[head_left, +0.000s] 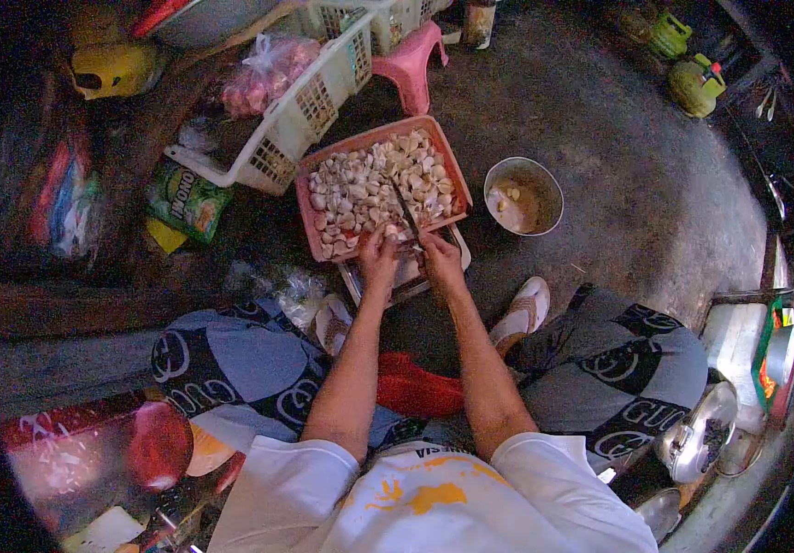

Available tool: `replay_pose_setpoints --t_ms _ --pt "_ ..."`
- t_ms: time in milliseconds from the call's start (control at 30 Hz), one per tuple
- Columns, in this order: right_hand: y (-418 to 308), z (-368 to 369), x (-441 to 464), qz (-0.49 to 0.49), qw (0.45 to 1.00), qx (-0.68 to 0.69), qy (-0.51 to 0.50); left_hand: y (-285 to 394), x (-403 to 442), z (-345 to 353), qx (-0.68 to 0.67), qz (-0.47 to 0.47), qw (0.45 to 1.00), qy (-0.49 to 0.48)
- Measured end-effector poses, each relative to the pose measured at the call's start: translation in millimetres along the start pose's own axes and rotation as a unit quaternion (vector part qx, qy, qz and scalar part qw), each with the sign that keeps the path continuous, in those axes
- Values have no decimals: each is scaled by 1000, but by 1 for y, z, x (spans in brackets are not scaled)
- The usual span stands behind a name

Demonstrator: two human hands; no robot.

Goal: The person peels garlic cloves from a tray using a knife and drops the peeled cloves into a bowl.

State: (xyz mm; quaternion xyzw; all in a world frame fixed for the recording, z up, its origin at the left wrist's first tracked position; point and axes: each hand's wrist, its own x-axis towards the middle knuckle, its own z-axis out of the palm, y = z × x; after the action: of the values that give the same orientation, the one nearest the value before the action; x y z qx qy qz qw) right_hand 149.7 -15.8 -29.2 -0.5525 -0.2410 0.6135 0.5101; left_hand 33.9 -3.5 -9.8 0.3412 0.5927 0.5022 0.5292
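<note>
My left hand (378,253) is closed, pinching a pale garlic clove (392,232) at the near edge of a pink tray. My right hand (440,257) is wrapped round the handle of a small knife (405,206), whose dark blade points away from me over the tray. The handle itself is mostly hidden by the fingers. Loose garlic cloves (360,189) fill the pink tray (459,175). To its right, a round metal bowl (544,221) stands on the floor with a few peeled cloves and cloudy liquid inside.
A white plastic crate (272,164) with a bag of reddish bulbs (268,78) stands at the upper left, beside a pink stool (411,64). A green packet (187,198) lies left. Green gas cylinders (694,88) stand at the far right. A metal pot lid (705,433) is at lower right.
</note>
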Motion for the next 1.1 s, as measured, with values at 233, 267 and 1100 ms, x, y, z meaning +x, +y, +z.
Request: replay_pose_setpoints --t_ms 233,267,1100 --pt "11 -13 -2 -72 987 -144 24 3 10 -18 -280 -33 959 -28" --pt "6 -13 -6 -77 980 -185 20 7 8 -19 -292 -36 955 -39" --pt "-1 0 0 51 988 -55 -133 -21 17 -27 -295 -172 938 -58"
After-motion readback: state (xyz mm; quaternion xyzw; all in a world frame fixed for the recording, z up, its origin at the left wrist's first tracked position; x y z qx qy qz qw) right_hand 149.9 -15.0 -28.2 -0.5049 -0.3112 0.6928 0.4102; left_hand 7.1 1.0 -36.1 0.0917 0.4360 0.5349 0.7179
